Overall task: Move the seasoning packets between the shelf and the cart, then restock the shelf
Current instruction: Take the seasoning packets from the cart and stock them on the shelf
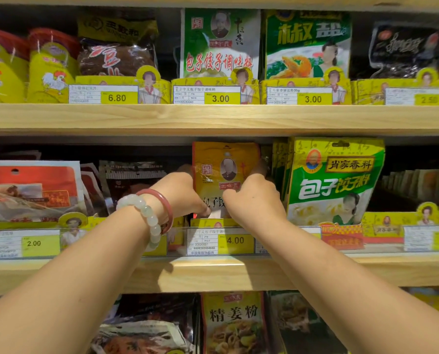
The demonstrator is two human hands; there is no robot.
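Head view. My left hand (182, 194) grips the left edge of the yellow packet (224, 172), fingers curled behind it and thumb low on the front. My right hand (254, 198) grips the right edge the same way, fingertips wrapped out of sight round the back. Both hands are clamped on the one packet, near each other across its lower half. Two bracelets (149, 213) sit on the left wrist.

The packet stands upright on the middle shelf (213, 273), just behind the 4.00 price tag (221, 241), top edge nearly under the board above. Whether more of the same packets stand behind it I cannot tell. To its right, just beside, stands the green packet (336, 180); to its left a gap, then dark packets.

Handling, as a judgement: thin foil or plastic pouch, light, soft, bends easily, glossy so probably a bit slippery. Contents likely powder, so not fragile, but corners crease. Best hold is at the side seams, where the hands are now.

No cart in view.
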